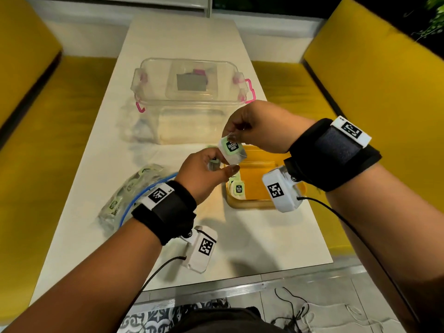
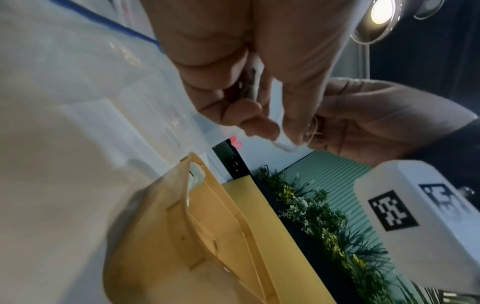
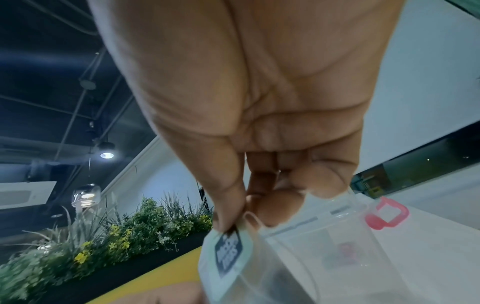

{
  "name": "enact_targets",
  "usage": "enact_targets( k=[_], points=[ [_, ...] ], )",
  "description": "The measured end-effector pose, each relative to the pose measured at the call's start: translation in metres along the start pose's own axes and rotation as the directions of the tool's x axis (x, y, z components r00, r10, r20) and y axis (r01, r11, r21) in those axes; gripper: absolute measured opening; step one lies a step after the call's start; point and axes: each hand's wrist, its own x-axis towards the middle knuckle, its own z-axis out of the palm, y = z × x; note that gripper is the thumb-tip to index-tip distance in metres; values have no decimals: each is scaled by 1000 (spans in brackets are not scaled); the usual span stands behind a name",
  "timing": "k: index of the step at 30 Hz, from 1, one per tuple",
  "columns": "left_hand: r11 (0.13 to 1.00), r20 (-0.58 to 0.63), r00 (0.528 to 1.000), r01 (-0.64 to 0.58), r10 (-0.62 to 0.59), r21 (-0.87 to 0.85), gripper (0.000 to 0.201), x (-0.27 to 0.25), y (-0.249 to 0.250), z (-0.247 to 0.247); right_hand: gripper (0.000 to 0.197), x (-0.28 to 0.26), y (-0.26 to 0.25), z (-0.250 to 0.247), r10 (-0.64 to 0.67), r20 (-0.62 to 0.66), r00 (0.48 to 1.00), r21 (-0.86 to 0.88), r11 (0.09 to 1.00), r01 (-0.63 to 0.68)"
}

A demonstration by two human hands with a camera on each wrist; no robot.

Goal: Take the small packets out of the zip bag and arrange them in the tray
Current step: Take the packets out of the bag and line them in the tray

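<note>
A small packet [image 1: 232,150] with a green label hangs above the far left corner of the orange tray [image 1: 259,203]. My right hand [image 1: 234,137] pinches its top edge, as the right wrist view shows with the packet [image 3: 228,251] between thumb and fingers. My left hand [image 1: 223,163] pinches its lower part and grips more packet material [image 2: 253,82] in its curled fingers. Another packet [image 1: 238,189] lies in the tray's left side. The clear zip bag [image 1: 125,195] with a blue seal lies on the table, left of my left wrist, with several packets inside.
A clear plastic box [image 1: 189,85] with pink latches stands further back on the white table [image 1: 252,241], with a clear lid [image 1: 192,127] in front of it. Yellow benches [image 1: 360,97] flank the table on both sides. Cables lie on the floor near the front edge.
</note>
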Motion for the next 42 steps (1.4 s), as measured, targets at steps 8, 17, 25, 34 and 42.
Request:
enact_targets(
  k=[8, 17, 25, 34, 42],
  points=[
    [984, -97, 994, 32, -50, -177, 4, -2, -2, -5, 24, -10, 5, 12, 147, -68, 987, 235, 964, -127],
    [976, -113, 991, 42, -67, -212, 8, -2, -5, -10, 16, -12, 8, 35, 201, -42, 979, 248, 951, -185],
    [973, -20, 1000, 17, -13, 230, 22, 7, -12, -8, 25, -5, 5, 20, 90, -167, 982, 97, 993, -74],
    [890, -43, 998, 57, -42, 453, 21, 20, -10, 11, 6, 6, 20, 16, 171, -23, 985, -103, 980, -173],
    [840, -112, 955, 295, -274, 455, 18, 18, -29, 27, 12, 29, 59, 31, 309, 12, 951, -279, 914, -294]
  ],
)
